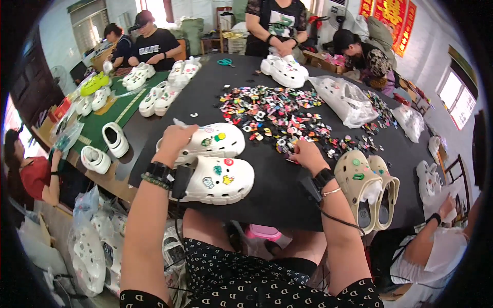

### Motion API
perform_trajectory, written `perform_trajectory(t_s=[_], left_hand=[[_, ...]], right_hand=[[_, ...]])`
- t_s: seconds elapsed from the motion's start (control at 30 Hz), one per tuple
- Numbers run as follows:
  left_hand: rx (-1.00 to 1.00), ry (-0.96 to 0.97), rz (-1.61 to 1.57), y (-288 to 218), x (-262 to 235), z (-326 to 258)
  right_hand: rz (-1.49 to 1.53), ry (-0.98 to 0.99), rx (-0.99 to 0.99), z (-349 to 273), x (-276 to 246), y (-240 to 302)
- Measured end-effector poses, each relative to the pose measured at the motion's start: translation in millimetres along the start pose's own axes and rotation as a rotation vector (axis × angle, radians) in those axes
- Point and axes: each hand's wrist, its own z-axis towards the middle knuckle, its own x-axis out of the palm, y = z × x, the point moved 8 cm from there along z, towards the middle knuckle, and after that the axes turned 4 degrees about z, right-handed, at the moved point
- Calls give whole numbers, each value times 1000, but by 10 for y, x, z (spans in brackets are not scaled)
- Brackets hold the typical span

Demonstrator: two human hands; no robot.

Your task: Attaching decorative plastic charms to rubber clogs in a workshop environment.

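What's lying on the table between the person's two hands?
In the head view, the toes of two white clogs with small charms on them lie between the left hand and right hand; beyond them the black table is bare.

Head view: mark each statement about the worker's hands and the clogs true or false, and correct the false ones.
1. The left hand rests on a white clog. True.
2. The right hand holds scissors. False: it reaches into the pile of small charms; the scissors lie far across the table.
3. The nearer white clog carries charms. True.
4. The beige clogs sit left of the white pair. False: they sit to the right.
5. The table is white. False: it is black.
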Motion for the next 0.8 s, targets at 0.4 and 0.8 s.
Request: perform_trajectory(t_s=[0.4, 0.8], left_hand=[[32, -63, -424, -105, 35, -593], [143, -180, -323, -172, -31, -662]], right_hand=[[36, -290, -199, -135, -553, 640], [918, 279, -203, 202, -12, 1777]])
